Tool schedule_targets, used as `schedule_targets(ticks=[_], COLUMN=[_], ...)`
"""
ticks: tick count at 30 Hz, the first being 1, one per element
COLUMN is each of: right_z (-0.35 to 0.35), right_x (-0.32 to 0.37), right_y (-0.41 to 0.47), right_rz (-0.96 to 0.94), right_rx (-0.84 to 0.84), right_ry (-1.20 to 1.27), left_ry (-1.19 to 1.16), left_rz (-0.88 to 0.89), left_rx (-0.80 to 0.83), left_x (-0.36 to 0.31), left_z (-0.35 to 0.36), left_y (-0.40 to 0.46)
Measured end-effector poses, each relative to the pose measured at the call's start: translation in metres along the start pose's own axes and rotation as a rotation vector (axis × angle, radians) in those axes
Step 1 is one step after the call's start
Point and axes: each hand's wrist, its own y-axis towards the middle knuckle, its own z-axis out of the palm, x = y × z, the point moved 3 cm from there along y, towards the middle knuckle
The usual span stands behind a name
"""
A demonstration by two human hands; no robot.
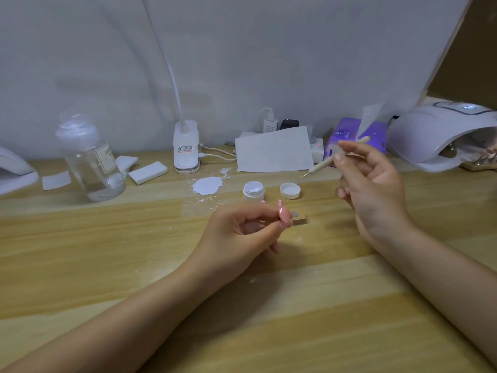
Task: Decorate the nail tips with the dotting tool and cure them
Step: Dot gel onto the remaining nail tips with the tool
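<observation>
My left hand [242, 230] pinches a pink nail tip [283, 213] with small white dots near its upper end, held just above the wooden table. My right hand [368, 181] is raised to the right and grips a cream dotting tool [332, 159] between thumb and fingers, its thin metal point aimed down-left. An open white jar [253, 190] of white gel stands behind the nail tip, its lid [290, 190] lying beside it. A white curing lamp [441, 133] sits at the far right with nail tips on a stand inside its opening.
A smear of white paint [207, 185] marks the table. A clear pump bottle [90, 157] stands left, with white pads [148, 172] near it. A clip lamp base [186, 146], a paper sheet [274, 149] and a purple tissue pack [352, 138] line the back.
</observation>
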Motion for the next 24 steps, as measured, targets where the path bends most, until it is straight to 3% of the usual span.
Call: schedule_targets(ticks=[3, 7, 12, 17, 21, 24], right_z=[0.000, 0.008, 0.037, 0.060, 0.077, 0.084], right_x=[0.012, 0.023, 0.010, 0.000, -0.008, -0.014], right_y=[0.007, 0.016, 0.028, 0.032, 0.033, 0.036], right_rz=[0.009, -0.063, 0.088, 0.000, -0.035, -0.062], right_rx=[-0.026, 0.038, 0.180, 0.240, 0.393, 0.376], right_ry=[0.064, -0.052, -0.082, -0.273, -0.480, -0.529], left_ry=[0.007, -0.018, -0.044, -0.040, -0.047, -0.048], left_rz=[-0.015, -0.021, -0.019, -0.011, -0.020, -0.021], left_rx=[0.015, 0.004, 0.004, 0.008, 0.011, 0.005], left_x=[0.004, 0.004, 0.003, 0.003, 0.005, 0.006], left_z=[0.000, 0.000, 0.000, -0.002, -0.002, -0.002], left_y=[0.001, 0.002, 0.002, 0.004, 0.003, 0.004])
